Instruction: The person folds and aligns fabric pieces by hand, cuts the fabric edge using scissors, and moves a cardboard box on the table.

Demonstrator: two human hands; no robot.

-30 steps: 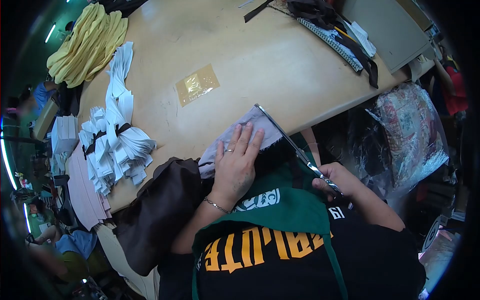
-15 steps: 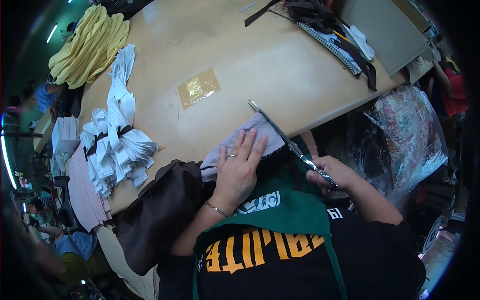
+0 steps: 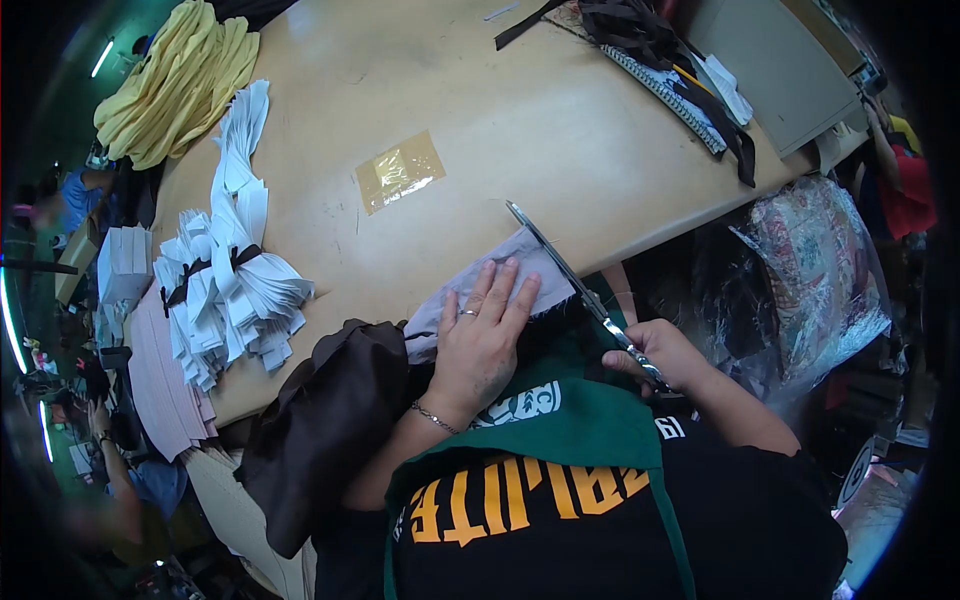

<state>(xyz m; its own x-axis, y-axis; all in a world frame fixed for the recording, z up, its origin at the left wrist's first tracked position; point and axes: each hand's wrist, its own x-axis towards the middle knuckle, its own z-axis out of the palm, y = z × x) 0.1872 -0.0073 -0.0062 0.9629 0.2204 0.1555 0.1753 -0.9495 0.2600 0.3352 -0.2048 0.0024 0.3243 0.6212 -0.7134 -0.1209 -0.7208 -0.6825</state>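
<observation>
My left hand (image 3: 482, 340) lies flat with its fingers spread on a pale lilac cloth (image 3: 540, 262) at the table's near edge. A ring and a chain bracelet show on that hand. In my right hand (image 3: 655, 355) are metal scissors (image 3: 590, 295), gripped by the handles. Their long blades point up and left along the cloth's right edge and look nearly closed. A dark brown cloth (image 3: 325, 430) hangs over the table edge beside my left forearm.
White strip bundles (image 3: 235, 290) and yellow cloth (image 3: 180, 85) lie on the table's (image 3: 330, 120) left. Clear tape (image 3: 400, 172) is at mid-table. A notebook (image 3: 665, 100) with dark strips lies upper right. A plastic-wrapped bundle (image 3: 815, 280) is beyond the right edge. People are at both sides.
The scissors and my right hand have shifted slightly; the blades look a little closer together. At the lower left, another person's arm is now raised. The view has moved slightly.
</observation>
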